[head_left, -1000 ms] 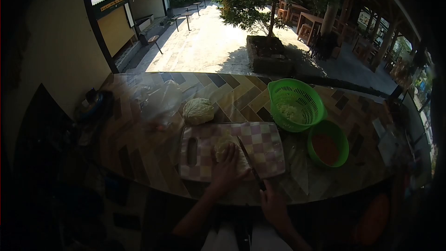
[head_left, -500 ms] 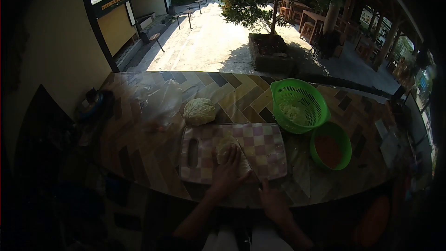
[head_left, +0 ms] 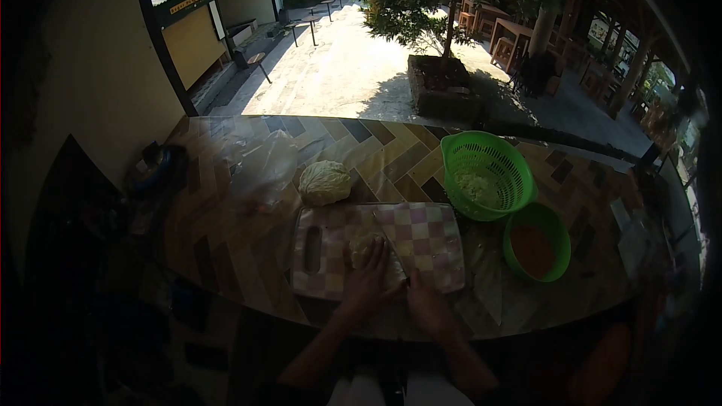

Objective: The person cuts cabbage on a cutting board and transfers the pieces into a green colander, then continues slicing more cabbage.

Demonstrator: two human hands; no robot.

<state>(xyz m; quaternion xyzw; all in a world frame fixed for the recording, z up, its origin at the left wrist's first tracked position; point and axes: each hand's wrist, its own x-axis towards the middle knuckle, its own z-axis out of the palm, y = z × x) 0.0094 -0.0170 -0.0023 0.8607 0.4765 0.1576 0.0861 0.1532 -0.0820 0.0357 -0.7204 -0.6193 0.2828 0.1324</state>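
Note:
On the checkered cutting board [head_left: 436,237], my left hand [head_left: 366,274] presses down over a piece of cabbage [head_left: 364,244], its fingers hiding much of it. My right hand [head_left: 427,304] is closed round the handle of a knife [head_left: 392,245]. The blade points away from me and lies along the right side of the cabbage piece, close over the board. Just beyond the board's far left edge sits a larger pale cabbage [head_left: 325,183].
A green colander [head_left: 520,162] with chopped pale pieces stands behind the board on the right. Nearer me, a green bowl [head_left: 560,257] holds orange shreds. Clear plastic [head_left: 267,162] lies at the table's [head_left: 241,256] back left. A planted tree [head_left: 444,19] grows beyond the table.
My right hand and the knife have moved forward and slightly left, bringing that hand closer to my left one. My left hand stays on the cabbage piece.

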